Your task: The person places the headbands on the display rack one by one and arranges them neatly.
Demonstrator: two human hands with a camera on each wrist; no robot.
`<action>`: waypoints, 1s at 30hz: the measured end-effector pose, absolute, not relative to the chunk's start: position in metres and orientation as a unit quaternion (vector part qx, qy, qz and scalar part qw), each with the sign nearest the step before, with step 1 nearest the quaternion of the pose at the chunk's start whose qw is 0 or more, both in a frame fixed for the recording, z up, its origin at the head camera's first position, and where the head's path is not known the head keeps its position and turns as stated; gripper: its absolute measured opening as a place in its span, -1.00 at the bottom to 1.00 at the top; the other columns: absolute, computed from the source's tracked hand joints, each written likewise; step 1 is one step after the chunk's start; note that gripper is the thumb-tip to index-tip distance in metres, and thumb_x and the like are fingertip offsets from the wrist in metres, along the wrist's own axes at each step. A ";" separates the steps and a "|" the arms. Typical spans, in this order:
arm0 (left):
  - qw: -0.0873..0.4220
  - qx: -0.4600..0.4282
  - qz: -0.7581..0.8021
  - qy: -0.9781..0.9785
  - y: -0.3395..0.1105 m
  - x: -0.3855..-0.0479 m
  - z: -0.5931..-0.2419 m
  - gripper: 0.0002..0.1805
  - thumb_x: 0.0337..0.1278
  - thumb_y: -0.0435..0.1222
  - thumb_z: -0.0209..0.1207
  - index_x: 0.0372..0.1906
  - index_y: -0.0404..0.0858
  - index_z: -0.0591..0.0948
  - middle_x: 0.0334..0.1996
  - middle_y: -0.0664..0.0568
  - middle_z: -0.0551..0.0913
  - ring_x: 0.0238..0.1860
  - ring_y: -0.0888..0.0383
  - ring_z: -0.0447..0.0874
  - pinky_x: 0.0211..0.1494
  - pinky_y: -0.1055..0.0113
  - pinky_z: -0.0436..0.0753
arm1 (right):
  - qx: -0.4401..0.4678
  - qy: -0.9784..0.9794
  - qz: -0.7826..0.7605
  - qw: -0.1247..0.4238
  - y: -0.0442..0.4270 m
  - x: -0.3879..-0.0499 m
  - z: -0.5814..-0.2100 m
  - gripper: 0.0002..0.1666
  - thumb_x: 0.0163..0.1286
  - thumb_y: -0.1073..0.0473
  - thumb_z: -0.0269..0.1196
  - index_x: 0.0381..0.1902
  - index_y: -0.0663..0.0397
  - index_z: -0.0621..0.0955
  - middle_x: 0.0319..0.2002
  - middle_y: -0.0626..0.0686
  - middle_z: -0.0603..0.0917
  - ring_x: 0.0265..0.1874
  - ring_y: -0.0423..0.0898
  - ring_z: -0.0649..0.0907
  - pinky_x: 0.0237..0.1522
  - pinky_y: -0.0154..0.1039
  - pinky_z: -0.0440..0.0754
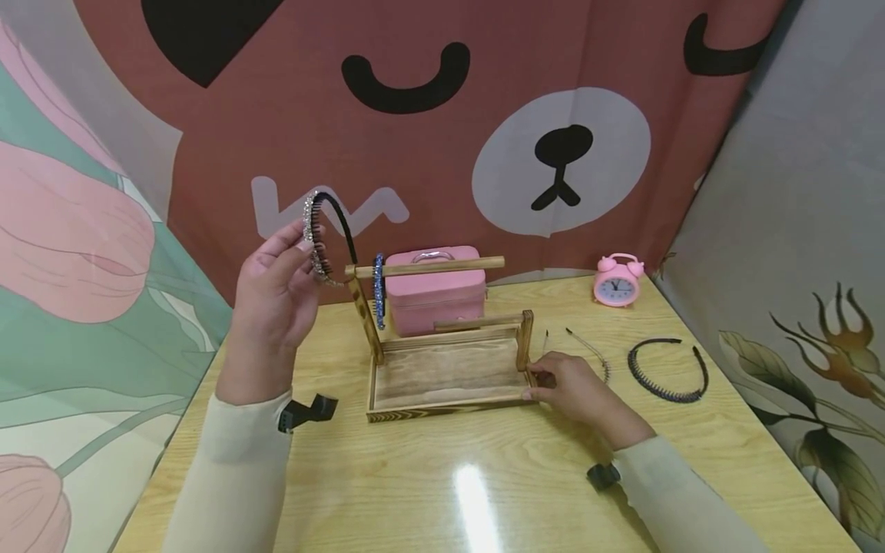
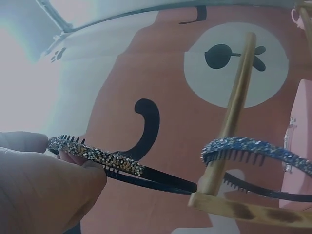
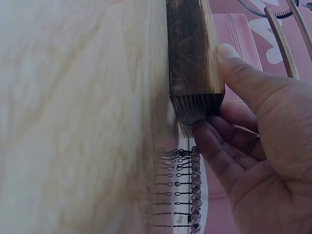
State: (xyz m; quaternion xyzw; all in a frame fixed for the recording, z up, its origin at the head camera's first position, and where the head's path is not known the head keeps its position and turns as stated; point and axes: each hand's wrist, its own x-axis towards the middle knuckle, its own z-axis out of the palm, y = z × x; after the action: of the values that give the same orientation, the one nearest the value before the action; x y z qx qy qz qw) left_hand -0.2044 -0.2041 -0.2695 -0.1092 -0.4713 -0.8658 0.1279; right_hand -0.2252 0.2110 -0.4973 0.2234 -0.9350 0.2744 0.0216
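My left hand (image 1: pixel 276 292) pinches a silver, glittery headband (image 1: pixel 308 223) with comb teeth, raised at the left end of a wooden rack's upper bar (image 1: pixel 449 266). In the left wrist view the lower ends of this headband (image 2: pixel 165 179) are close to the bar's tip; whether they touch I cannot tell. A blue glittery headband (image 1: pixel 379 296) hangs on that bar near its left post. With thumb and fingers, my right hand (image 1: pixel 581 392) grips the front right corner of the rack's tray base (image 3: pixel 195 53).
Behind the rack stands a pink case (image 1: pixel 435 296). On the table (image 1: pixel 387 476), a thin beaded headband (image 1: pixel 598 357) and a dark toothed headband (image 1: pixel 667 392) lie to the right. A pink alarm clock (image 1: pixel 618 284) stands at the back right.
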 end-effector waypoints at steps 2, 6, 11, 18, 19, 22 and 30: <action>0.120 -0.109 -0.866 -0.473 -0.202 -0.206 -0.272 -0.75 0.62 -0.46 0.13 0.22 -0.37 0.67 0.08 -0.06 0.65 -0.08 0.17 0.62 -0.06 0.44 0.66 | 0.223 -0.936 0.273 0.021 0.211 -0.225 -0.497 -0.43 0.35 -0.01 0.60 0.18 0.22 0.78 -0.02 0.02 0.81 -0.13 -0.16 0.75 -0.03 -0.11 0.80; 0.116 -0.099 -0.859 -0.488 -0.198 -0.209 -0.279 -0.75 0.64 -0.48 0.09 0.18 -0.31 0.70 0.08 -0.03 0.68 -0.07 0.17 0.61 -0.05 0.45 0.64 | 0.223 -0.936 0.274 0.018 0.211 -0.226 -0.497 -0.42 0.36 -0.03 0.59 0.19 0.23 0.78 -0.01 0.02 0.81 -0.13 -0.16 0.75 -0.03 -0.11 0.80; 0.119 -0.077 -0.851 -0.505 -0.194 -0.215 -0.293 -0.74 0.65 -0.47 0.06 0.16 -0.29 0.70 0.07 0.00 0.69 -0.03 0.19 0.58 0.02 0.45 0.58 | 0.219 -0.935 0.277 0.017 0.211 -0.224 -0.496 -0.42 0.35 -0.03 0.60 0.19 0.22 0.78 0.00 0.03 0.81 -0.11 -0.15 0.75 -0.01 -0.08 0.80; 0.112 -0.020 -0.831 -0.544 -0.187 -0.220 -0.325 -0.67 0.70 -0.47 0.00 0.35 -0.44 0.57 0.10 0.05 0.66 0.10 0.15 0.60 0.22 0.39 0.61 | 0.215 -0.936 0.276 0.012 0.210 -0.224 -0.494 -0.41 0.35 -0.03 0.60 0.20 0.20 0.78 0.04 0.07 0.81 -0.08 -0.08 0.76 0.05 0.00 0.80; 0.111 -0.013 -0.829 -0.548 -0.186 -0.221 -0.330 -0.65 0.69 -0.48 0.00 0.38 -0.47 0.54 0.12 0.04 0.65 0.11 0.16 0.59 0.24 0.39 0.61 | 0.215 -0.937 0.276 0.013 0.210 -0.223 -0.494 -0.41 0.35 -0.03 0.60 0.20 0.20 0.78 0.05 0.08 0.81 -0.06 -0.06 0.77 0.07 0.02 0.80; 0.110 0.011 -0.819 -0.562 -0.184 -0.224 -0.340 -0.61 0.67 -0.49 0.02 0.43 -0.49 0.50 0.14 0.05 0.62 0.12 0.21 0.58 0.26 0.43 0.64 | 0.215 -0.937 0.276 0.013 0.210 -0.223 -0.494 -0.42 0.35 -0.03 0.60 0.20 0.20 0.79 0.07 0.11 0.81 -0.02 0.00 0.78 0.10 0.06 0.79; 0.118 0.036 -0.806 -0.580 -0.182 -0.231 -0.353 -0.60 0.64 -0.49 0.07 0.43 -0.43 0.55 0.26 -0.05 0.60 0.13 0.25 0.60 0.26 0.50 0.67 | 0.220 -0.936 0.276 0.019 0.209 -0.223 -0.493 -0.43 0.33 -0.01 0.61 0.18 0.21 0.79 0.07 0.13 0.82 -0.01 0.04 0.79 0.10 0.08 0.79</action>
State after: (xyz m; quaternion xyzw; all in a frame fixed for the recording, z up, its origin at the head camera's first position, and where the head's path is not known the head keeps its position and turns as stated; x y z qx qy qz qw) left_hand -0.2308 -0.1823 -0.3529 0.0356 -0.5796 -0.8055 0.1182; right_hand -0.2228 0.2090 -0.4934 0.2202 -0.9355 0.2756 0.0190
